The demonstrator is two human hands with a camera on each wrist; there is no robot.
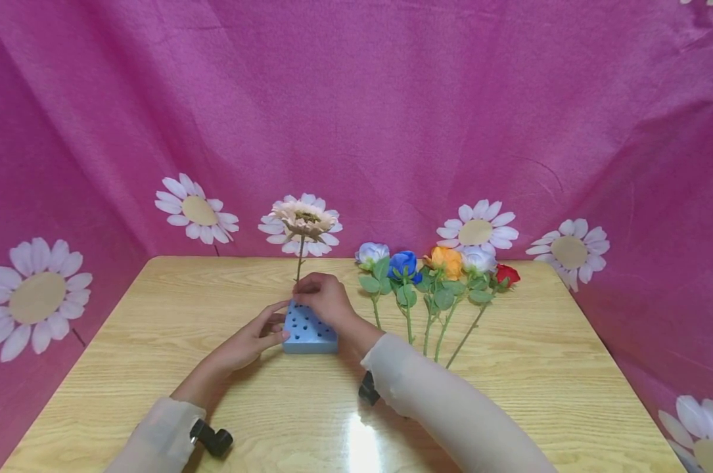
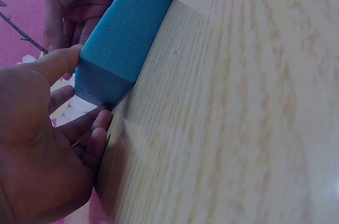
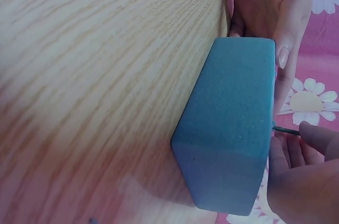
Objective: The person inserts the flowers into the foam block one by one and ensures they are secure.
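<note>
A pale pink artificial daisy (image 1: 305,220) stands upright above the far end of a blue foam block (image 1: 310,346). My right hand (image 1: 326,299) pinches its stem low down, close over the block's top. In the right wrist view the stem (image 3: 286,130) meets the block's top face; which hole it is at I cannot tell. My left hand (image 1: 244,345) holds the block from the left, thumb at the top edge and fingers along the side. Many small holes dot the block's top.
To the right, several artificial roses lie on the wooden table (image 1: 261,414): a pale lilac one (image 1: 372,253), a blue one (image 1: 403,264), an orange one (image 1: 446,263), a whitish one (image 1: 478,259) and a red one (image 1: 506,274). A pink daisy-print cloth (image 1: 356,118) surrounds the table.
</note>
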